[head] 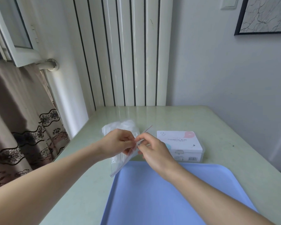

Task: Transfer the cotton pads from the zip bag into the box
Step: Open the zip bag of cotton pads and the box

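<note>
Both of your hands meet at the zip bag (pixel 120 163), which you hold tilted above the desk (pixel 217 127) just beyond the far left corner of the blue tray (pixel 152 192). Your left hand (pixel 118 143) pinches one lip of the bag's sealed edge and your right hand (pixel 152 148) pinches the other, fingertips almost touching. That zip edge is the long axis to mind: it runs diagonally from near the tray corner up and away toward the box (pixel 180 145). The cotton pads (pixel 122 127) sit bunched in the far end of the bag, beyond your left hand, resting toward the desk. The box lies flat with its lid shut, just right of your right hand, so that hand is the nearer one to it. Judging from this, the seal looks not yet parted, and the box will need opening too.
</note>
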Demonstrator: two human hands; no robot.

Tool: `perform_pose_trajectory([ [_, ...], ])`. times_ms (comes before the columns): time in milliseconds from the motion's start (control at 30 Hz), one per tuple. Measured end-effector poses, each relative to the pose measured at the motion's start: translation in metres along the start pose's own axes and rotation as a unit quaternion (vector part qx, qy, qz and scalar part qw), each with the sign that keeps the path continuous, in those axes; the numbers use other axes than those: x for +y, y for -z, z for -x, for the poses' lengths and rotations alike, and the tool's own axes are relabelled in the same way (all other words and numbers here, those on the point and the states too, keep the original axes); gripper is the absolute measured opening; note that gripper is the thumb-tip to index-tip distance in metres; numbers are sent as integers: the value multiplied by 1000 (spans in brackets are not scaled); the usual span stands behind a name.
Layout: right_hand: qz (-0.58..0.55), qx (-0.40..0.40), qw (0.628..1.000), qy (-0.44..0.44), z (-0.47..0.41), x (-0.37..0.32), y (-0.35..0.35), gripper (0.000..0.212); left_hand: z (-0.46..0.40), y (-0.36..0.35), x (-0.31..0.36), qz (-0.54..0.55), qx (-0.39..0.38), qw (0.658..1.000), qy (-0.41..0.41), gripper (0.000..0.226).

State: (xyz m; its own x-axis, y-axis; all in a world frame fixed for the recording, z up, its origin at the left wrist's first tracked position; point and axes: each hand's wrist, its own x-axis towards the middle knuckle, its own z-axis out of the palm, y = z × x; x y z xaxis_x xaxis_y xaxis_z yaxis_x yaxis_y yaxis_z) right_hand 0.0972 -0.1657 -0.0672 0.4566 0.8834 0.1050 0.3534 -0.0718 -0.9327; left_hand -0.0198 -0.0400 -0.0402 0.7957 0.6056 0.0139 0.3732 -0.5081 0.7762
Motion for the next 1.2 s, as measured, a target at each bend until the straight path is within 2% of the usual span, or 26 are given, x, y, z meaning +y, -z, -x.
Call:
perform_pose_trajectory([
  [433,87,-15,996,21,-13,-9,0,15,2,7,8,-37,-15,999,19,18],
  [600,105,-3,994,31,-16,-11,-1,13,3,8,3,-65,-6,998,8,8],
  [867,145,72,985,62,-20,-7,-3,31,1,5,3,-98,9,995,-26,10],
  [1033,212,107,965,112,-14,-4,-5,32,4,3,5,-171,6,983,-63,21],
  [1200,272,96,949,130,-9,0,-5,36,5,1,1,-193,-6,978,-77,22],
])
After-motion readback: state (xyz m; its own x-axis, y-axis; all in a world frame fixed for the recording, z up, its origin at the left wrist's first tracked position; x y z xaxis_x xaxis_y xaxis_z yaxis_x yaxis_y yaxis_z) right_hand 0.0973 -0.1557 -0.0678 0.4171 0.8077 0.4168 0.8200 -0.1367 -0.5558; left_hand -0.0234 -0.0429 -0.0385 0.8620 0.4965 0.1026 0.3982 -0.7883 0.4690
